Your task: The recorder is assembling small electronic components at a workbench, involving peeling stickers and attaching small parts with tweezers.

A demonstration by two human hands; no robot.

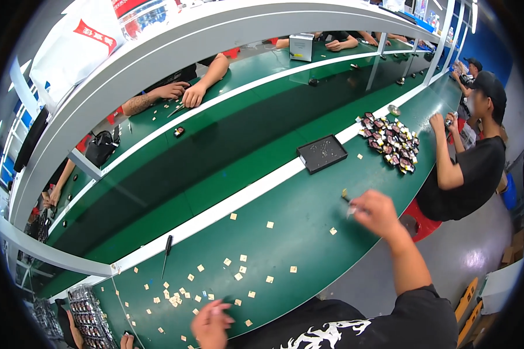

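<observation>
- At about eight o'clock in my view, trays of dark small parts (87,317) lie at the near-left end of the green bench (308,221), beside another person's hand.
- At seven o'clock, my left hand (210,324) rests low over the bench edge. Its fingers (222,319) look loosely curled, touching or hovering just above the nearest tan pieces; motion blur keeps me from telling whether they pinch one.
- From seven to six o'clock, the small tan square pieces (238,273) lie scattered loose on the bench, thickest near my left hand and thinning toward the right. A black-handled screwdriver (167,249) lies across the white dividing strip just beyond them.
- Right of centre, at about three o'clock, my right hand (375,212) is stretched out along the bench, fingers closed around a small pale item (350,210), with a thin tool tip (344,195) showing just past it; what exactly it grips is blurred.
- At one o'clock, a black tray (322,153) sits on the strip, and beyond it lies a heap of dark assembled parts (390,142) in front of a seated co-worker.
- My judgement: most tan pieces remain unsorted on the bench, so the work looks far from finished.
</observation>
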